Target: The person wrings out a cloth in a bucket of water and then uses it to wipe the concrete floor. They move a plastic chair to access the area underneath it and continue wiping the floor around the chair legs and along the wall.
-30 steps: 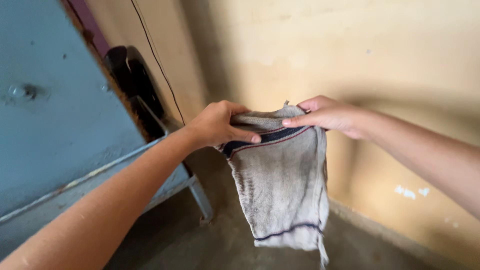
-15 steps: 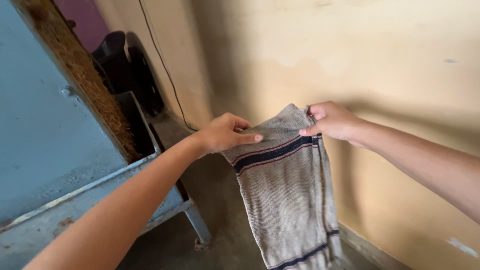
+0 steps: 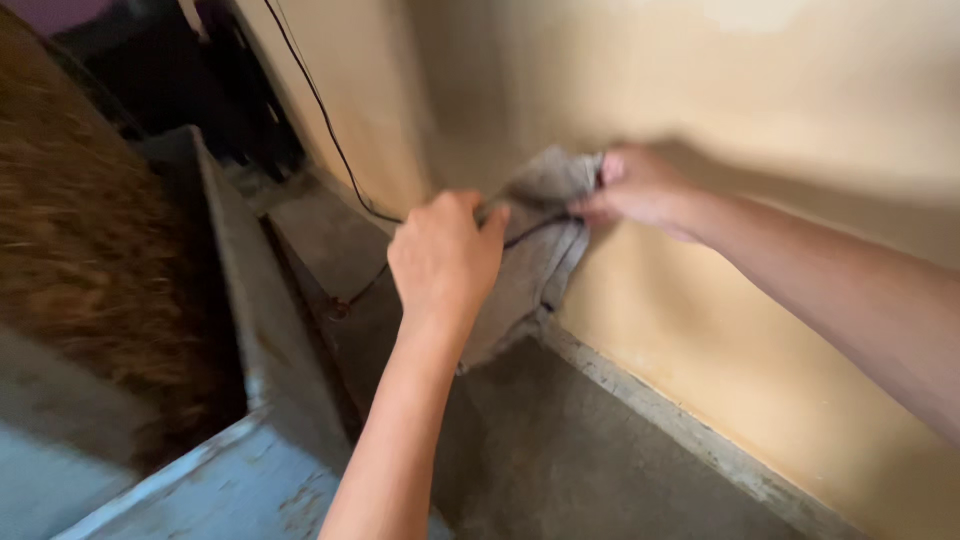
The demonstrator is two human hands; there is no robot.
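While both hands gripped it, the grey cloth [image 3: 535, 255] hung between them in front of the yellow wall [image 3: 780, 120]. The fingers [image 3: 492, 218] of the left hand [image 3: 445, 258] were curled shut on the cloth's upper edge, and the right hand [image 3: 640, 188], at about two o'clock from the left, pinched the bunched top corner. A dark stripe ran across the fabric, which drooped toward six o'clock above the concrete floor [image 3: 560, 450]. At nine o'clock from the left hand stood an open blue-grey metal box [image 3: 235, 290], and brown fibrous material [image 3: 90, 270], blurred, filled it. A black cable [image 3: 320, 110] ran down the wall at eleven o'clock.
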